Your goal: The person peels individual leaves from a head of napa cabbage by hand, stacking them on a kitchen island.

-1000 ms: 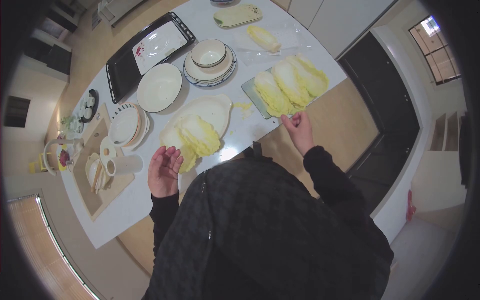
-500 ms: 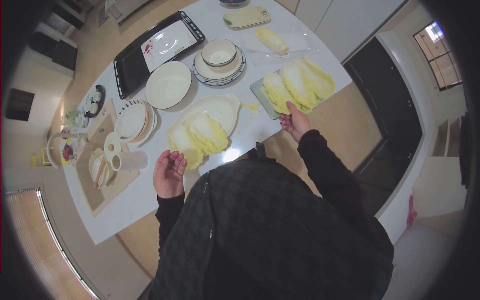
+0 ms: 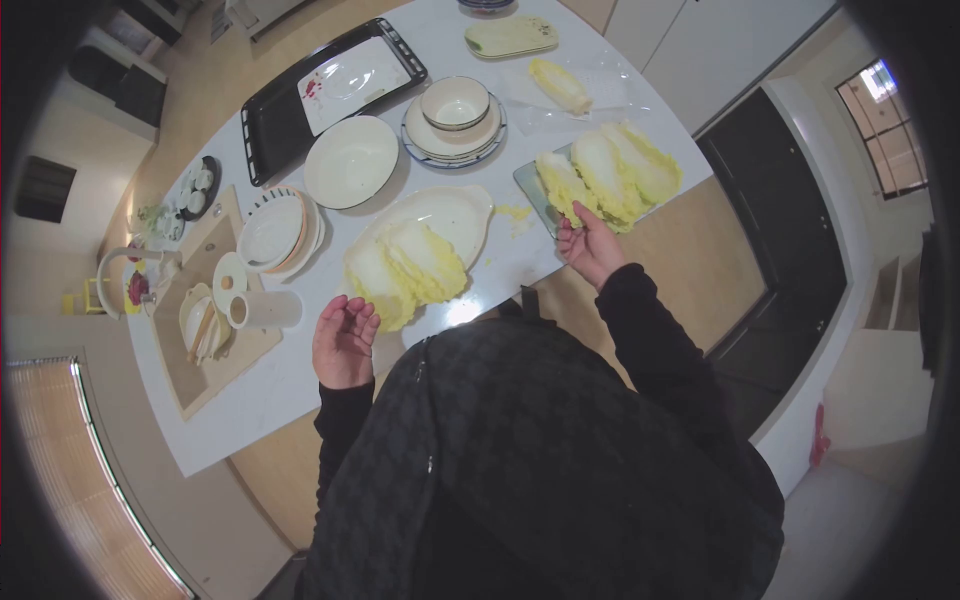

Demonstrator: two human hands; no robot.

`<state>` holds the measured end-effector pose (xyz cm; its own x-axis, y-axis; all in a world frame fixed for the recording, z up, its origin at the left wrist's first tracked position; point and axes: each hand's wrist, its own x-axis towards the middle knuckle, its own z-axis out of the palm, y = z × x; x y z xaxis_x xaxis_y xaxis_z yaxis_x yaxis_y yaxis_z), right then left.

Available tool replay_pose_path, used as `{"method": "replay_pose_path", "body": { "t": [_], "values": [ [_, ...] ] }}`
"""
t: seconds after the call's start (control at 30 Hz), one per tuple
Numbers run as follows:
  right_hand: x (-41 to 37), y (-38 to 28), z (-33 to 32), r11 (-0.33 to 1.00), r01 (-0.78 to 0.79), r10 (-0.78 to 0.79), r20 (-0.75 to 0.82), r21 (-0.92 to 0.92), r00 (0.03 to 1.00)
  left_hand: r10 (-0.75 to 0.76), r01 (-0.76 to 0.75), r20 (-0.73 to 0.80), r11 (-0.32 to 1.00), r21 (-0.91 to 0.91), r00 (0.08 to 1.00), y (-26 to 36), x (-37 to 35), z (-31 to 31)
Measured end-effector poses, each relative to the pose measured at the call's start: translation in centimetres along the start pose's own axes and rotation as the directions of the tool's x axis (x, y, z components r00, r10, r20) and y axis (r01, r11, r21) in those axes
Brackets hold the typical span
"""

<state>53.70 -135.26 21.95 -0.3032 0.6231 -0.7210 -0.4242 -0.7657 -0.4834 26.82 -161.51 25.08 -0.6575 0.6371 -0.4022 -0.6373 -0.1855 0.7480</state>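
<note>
My right hand [image 3: 592, 247] is closed, fingertips pinching the near edge of a pale yellow-green napa cabbage leaf [image 3: 598, 172]. Several such leaves lie side by side on a greenish cutting board [image 3: 534, 192] at the counter's right edge. Palm up and fingers loosely curled apart, my left hand [image 3: 346, 340] holds nothing visible. It sits just beside other cabbage leaves [image 3: 405, 275], which lie over the front of a white oval plate [image 3: 470, 212] and hang past its rim.
Behind are a large white bowl [image 3: 350, 162], stacked plates with a small bowl [image 3: 455, 104], and a black baking tray [image 3: 268, 135]. A cabbage heart [image 3: 560, 86] lies on plastic at the back. To the left, a white cup [image 3: 265, 310] stands by the sink [image 3: 205, 385].
The view has shifted a little. The leaves on the board have slid slightly toward me, with my right hand at their near edge. My left hand stays beside the oval plate.
</note>
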Motion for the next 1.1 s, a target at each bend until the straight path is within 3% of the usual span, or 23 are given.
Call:
{"method": "replay_pose_path", "body": {
  "t": [0.1,0.2,0.3,0.4,0.5,0.6,0.7,0.8,0.9,0.97,1.1],
  "values": [
    [-1.9,0.4,1.9,1.0,0.006,-0.006,0.034,0.017,0.999,0.018,-0.018,-0.027,1.0,0.009,0.999,0.1,-0.2,0.3],
    [-5.2,0.9,4.8,0.986,0.106,-0.095,0.092,-0.128,0.991,0.024,-0.024,0.01,0.998,0.056,1.0,0.4,-0.6,1.9],
    [-8.5,2.0,7.7,0.932,0.199,-0.12,0.26,-0.304,0.958,-0.012,-0.001,0.099,0.992,0.128,0.995,0.5,-0.6,4.3],
    [-10.0,4.0,9.6,0.829,0.31,-0.067,0.467,-0.466,0.882,-0.16,0.166,0.37,0.986,0.018,0.915,0.0,0.6,5.5],
    [-10.1,5.7,10.9,0.656,0.372,0.158,0.601,-0.657,0.783,-0.111,0.22,0.616,0.97,-0.104,0.78,0.3,1.1,7.4],
    [-11.1,6.5,12.3,0.292,0.497,0.324,0.574,-0.817,0.752,-0.107,0.221,0.48,0.957,-0.189,0.871,0.9,0.6,8.3],
    [-11.3,5.7,13.1,0.178,0.601,0.404,0.615,-0.779,0.677,-0.137,0.219,0.35,0.953,-0.207,0.927,0.4,0.9,6.8],
    [-10.9,4.7,14.1,0.038,0.58,0.302,0.562,-0.814,0.77,-0.097,0.137,0.295,0.984,-0.117,0.951,0.5,0.1,6.6],
    [-10.6,5.2,15.0,-0.034,0.684,0.066,0.682,-0.728,0.729,-0.036,0.089,0.301,0.983,-0.163,0.953,0.4,-0.3,6.9],
    [-9.4,7.1,15.0,-0.237,0.826,-0.023,0.852,-0.512,0.522,0.017,0.059,0.318,0.972,-0.229,0.948,0.5,-0.7,7.5],
    [-8.6,9.5,15.7,-0.428,0.843,-0.064,0.942,-0.324,0.33,0.108,0.005,0.331,0.946,-0.325,0.937,1.1,-1.0,7.9]
  ]
}}
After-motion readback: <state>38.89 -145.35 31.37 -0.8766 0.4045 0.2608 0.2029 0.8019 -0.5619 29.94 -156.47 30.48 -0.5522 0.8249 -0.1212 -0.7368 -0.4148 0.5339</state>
